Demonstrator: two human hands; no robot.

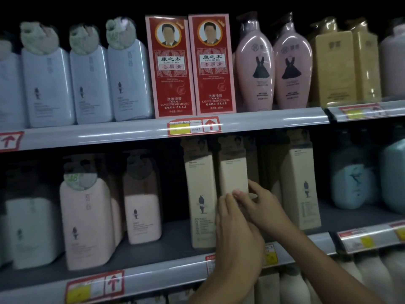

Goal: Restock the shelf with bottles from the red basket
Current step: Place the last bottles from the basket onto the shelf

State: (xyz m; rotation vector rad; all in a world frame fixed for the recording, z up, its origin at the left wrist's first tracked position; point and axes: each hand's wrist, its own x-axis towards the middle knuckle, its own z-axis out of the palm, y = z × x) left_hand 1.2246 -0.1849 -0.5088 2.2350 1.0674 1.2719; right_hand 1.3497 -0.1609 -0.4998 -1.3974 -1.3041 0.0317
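Bottles are the job, and from the head view I have one cream bottle [233,172] between both hands, standing upright on the lower shelf [153,275] just beside a matching cream neighbour [200,200] on its left. My left hand [237,240] covers the lower front of the bottle, fingers close together and laid up against it. My right hand [263,207] comes from the right side, fingers curled round the bottle's edge, thumb on the front. The red basket is not in view.

To do this well, I judge I should slide the base back until it is square with its neighbour, label forward, and ease it in without knocking the row behind or the cream bottle [301,189] further right.

The shelf is grey metal with a clear price strip along its lip, carrying red arrow tags [112,284]. Above, the upper shelf [263,119] bears white bottles, two red boxes [190,66] and pink bottles [274,69]. Pink bottles [86,224] stand at lower left. The aisle is dim.
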